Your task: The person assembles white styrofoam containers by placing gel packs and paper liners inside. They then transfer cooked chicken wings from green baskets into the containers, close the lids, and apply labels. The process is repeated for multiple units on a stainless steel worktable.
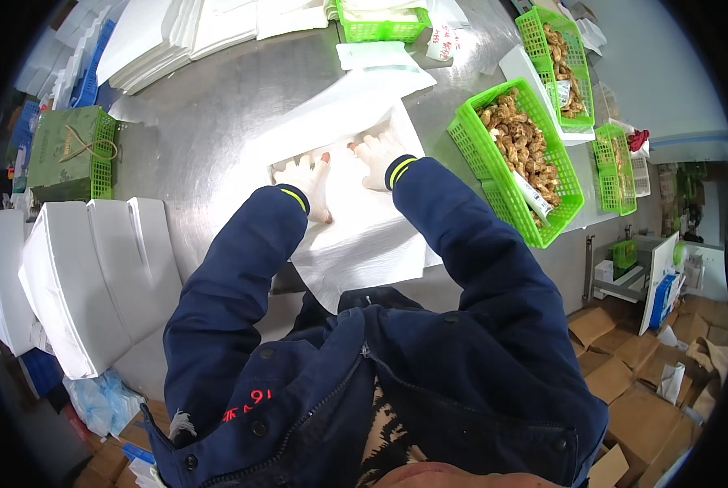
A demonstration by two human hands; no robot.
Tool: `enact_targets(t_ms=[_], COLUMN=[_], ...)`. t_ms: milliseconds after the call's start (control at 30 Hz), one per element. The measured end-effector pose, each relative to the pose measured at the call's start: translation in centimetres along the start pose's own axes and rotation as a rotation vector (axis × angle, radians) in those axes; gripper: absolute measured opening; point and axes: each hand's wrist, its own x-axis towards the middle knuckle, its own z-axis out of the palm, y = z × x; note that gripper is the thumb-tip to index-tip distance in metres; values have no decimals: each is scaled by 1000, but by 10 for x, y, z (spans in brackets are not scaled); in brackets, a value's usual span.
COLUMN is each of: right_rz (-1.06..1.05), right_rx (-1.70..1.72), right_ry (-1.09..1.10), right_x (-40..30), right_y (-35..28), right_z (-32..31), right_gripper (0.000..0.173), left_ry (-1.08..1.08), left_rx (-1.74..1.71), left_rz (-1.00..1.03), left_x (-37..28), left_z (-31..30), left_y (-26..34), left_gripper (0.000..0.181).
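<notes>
A white sheet lining [355, 201] lies in and over a white box, probably foam, on the steel table. Its near end hangs past the table's front edge, and a far flap [333, 110] spreads behind the box. Both hands wear thin pale gloves, with some reddish fingertips showing. My left hand [308, 183] presses on the lining at the box's left side, fingers spread. Towards the right far corner, my right hand [379, 160] rests on the same lining, its fingers also apart. Neither hand grips anything. The box's walls are mostly covered by the lining.
Green plastic baskets [471, 143] of brown, knobbly mushroom-like produce [516, 137] stand at right. White foam boxes [114, 268] are stacked at left, near a green carton [65, 146]. Stacked white sheets [150, 36] lie along the far side of the steel table [199, 116]. Cardboard boxes [651, 415] cover floor at right.
</notes>
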Motion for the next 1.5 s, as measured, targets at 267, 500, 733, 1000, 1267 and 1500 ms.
enact_targets(t_ms=[267, 500, 733, 1000, 1267, 1500], right_rz=[149, 460, 599, 336, 371, 461], right_rx=[277, 625, 777, 430, 454, 374], right_ry=[864, 303, 290, 736, 657, 529], right_x=[-72, -59, -33, -26, -8, -5], right_y=[31, 49, 37, -3, -11, -13], right_z=[-29, 20, 26, -17, -9, -23], right_gripper=[51, 44, 48, 79, 71, 61], left_ry=[882, 717, 668, 979, 990, 781], left_rx=[-323, -1252, -929, -855, -571, -173], left_rz=[283, -58, -106, 84, -44, -126], left_x=[-64, -25, 6, 44, 201, 306], left_z=[51, 111, 60, -25, -117, -188], left_y=[-30, -61, -106, -175, -281, -335], left_gripper=[81, 77, 69, 64, 31, 26])
